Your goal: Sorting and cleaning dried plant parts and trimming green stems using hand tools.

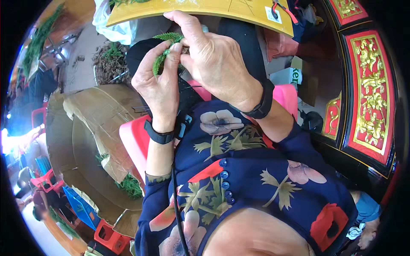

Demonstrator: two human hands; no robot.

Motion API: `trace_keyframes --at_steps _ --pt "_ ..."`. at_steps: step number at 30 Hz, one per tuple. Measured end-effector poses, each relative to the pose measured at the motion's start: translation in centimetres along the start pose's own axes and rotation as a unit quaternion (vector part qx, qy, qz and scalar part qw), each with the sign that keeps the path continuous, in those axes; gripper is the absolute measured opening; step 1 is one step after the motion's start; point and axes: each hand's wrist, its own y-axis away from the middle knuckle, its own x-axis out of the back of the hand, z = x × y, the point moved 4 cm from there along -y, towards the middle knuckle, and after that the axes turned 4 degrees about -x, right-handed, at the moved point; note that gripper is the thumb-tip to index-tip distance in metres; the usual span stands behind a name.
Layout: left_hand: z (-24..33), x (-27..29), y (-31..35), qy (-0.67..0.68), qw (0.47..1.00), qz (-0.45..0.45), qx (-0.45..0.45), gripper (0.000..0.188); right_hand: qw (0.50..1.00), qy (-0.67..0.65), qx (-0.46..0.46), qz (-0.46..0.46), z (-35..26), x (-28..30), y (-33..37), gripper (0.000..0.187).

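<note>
Over my lap, just below the table's near edge, both hands are together around a small green feathery sprig (159, 63), which looks like artificial foliage. My left hand (159, 83) pinches it between thumb and fingertips, and the fronds curve out above and below the grip. My right hand (220, 66) meets it from the right, fingers closed in at the sprig and the index finger stretched up toward the table edge. The back of that hand partly hides its fingertips, so the exact hold is hard to see.
Ahead lies a yellow table (213, 9) with red-handled pliers (288, 13) at its right. A torn cardboard box (92, 115) stands at left, near a brown pile (110, 66) and a white plastic bag (114, 27). Carved red-and-gold panels (369, 94) line the right. Another person's hand (367, 234) shows lower right.
</note>
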Motion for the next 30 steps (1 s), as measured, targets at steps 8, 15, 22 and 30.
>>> trace_keyframes --at_steps 8,15,22,30 --pt "0.3 0.2 -0.1 -0.098 0.994 0.009 -0.049 0.013 0.990 -0.106 -0.047 -0.086 1.0 0.9 -0.6 0.057" --pt "0.6 -0.4 0.0 -0.131 0.983 -0.023 -0.129 0.013 0.974 -0.172 -0.084 -0.123 2.3 2.0 -1.4 0.026" --pt "1.1 -0.4 0.1 -0.200 0.961 -0.020 -0.191 0.019 0.954 -0.265 -0.124 -0.060 3.8 0.4 -1.1 0.017" --pt "0.6 0.0 0.0 -0.002 0.998 -0.002 -0.062 0.013 0.912 -0.301 -0.182 -0.209 3.4 1.3 -1.4 0.016"
